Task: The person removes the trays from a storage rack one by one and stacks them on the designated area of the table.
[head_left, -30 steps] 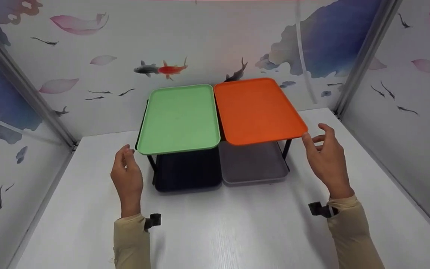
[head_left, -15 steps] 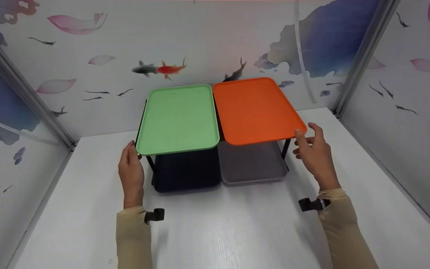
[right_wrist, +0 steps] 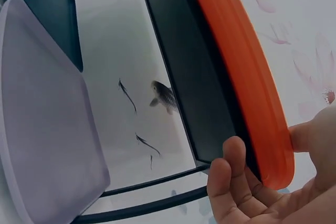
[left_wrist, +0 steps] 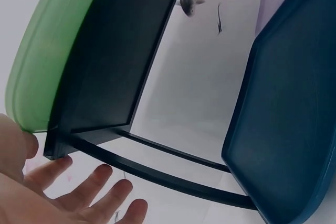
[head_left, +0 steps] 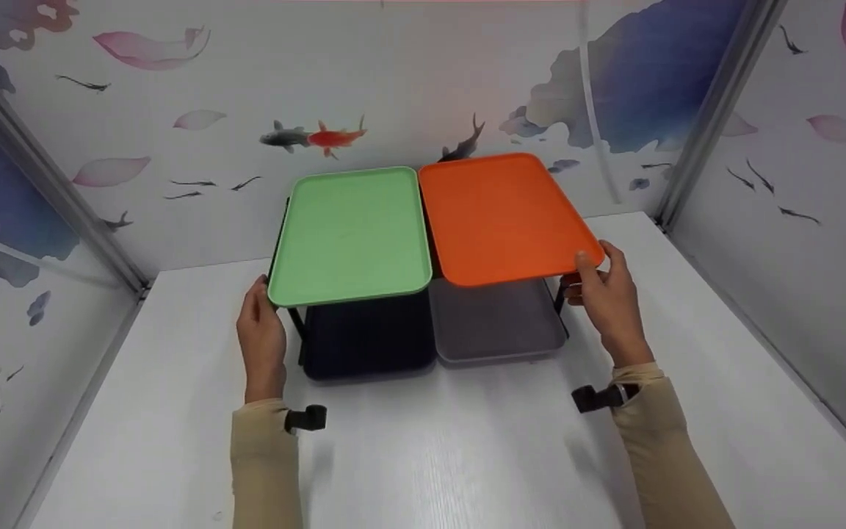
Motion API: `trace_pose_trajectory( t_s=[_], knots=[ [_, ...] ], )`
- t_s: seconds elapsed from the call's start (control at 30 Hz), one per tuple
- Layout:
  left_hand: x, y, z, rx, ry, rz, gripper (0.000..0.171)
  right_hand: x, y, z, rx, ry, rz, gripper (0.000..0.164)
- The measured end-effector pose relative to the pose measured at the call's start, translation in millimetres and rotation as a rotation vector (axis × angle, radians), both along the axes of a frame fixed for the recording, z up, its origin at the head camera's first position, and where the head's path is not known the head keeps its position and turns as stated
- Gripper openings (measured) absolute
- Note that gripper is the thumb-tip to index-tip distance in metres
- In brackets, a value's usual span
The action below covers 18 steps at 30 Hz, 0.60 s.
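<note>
A light green tray (head_left: 353, 235) and an orange tray (head_left: 507, 220) lie side by side on top of a black rack (left_wrist: 115, 51). My left hand (head_left: 261, 334) is at the green tray's near left corner. There the thumb touches the tray's edge, and the loosely spread fingers reach below the rack's corner, the index fingertip against it. My right hand (head_left: 610, 308) grips the near right corner of the orange tray. Its thumb is on the rim and its fingers (right_wrist: 233, 153) curl under against the rack's shelf.
Below the shelf, a dark blue tray (head_left: 370, 338) and a grey tray (head_left: 498, 323) sit side by side. All stand on a white table (head_left: 423, 455) close to the back wall (head_left: 423, 81). Side walls painted with fish and petals enclose it.
Both hands have moved inward to the trays' near corners. My left hand now touches the green tray's corner. My right hand has closed round the orange tray's corner. The trays have not visibly moved.
</note>
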State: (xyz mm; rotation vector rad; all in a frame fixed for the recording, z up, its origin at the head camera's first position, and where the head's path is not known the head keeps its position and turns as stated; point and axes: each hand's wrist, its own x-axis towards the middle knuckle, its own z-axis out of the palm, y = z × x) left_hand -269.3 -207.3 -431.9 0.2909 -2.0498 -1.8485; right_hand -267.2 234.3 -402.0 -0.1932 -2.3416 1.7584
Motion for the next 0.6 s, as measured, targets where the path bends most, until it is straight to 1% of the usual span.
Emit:
trace_pose_trajectory(
  t_s=[0.17,0.3,0.37,0.53,0.6],
  knots=[
    [-4.9,0.4,-3.1,0.027,0.006,-0.044,0.057,-1.9,-2.6,3.0,-0.089,0.016,0.034,0.066],
    [-6.7,0.3,-4.8,0.037,0.012,-0.08,0.058,-3.4,-3.5,5.6,-0.163,0.006,0.055,0.066],
    [-7.2,0.2,-5.4,0.038,0.013,-0.094,0.059,-3.7,-3.8,6.7,-0.219,0.003,0.067,0.067],
    [-8.6,0.2,-7.3,0.027,0.013,-0.091,0.061,-3.8,-4.3,7.3,-0.376,0.009,0.098,0.07],
    [-9.4,0.1,-8.9,0.024,0.015,-0.087,0.061,-3.4,-4.7,6.8,-0.408,0.013,0.102,0.07]
  ],
)
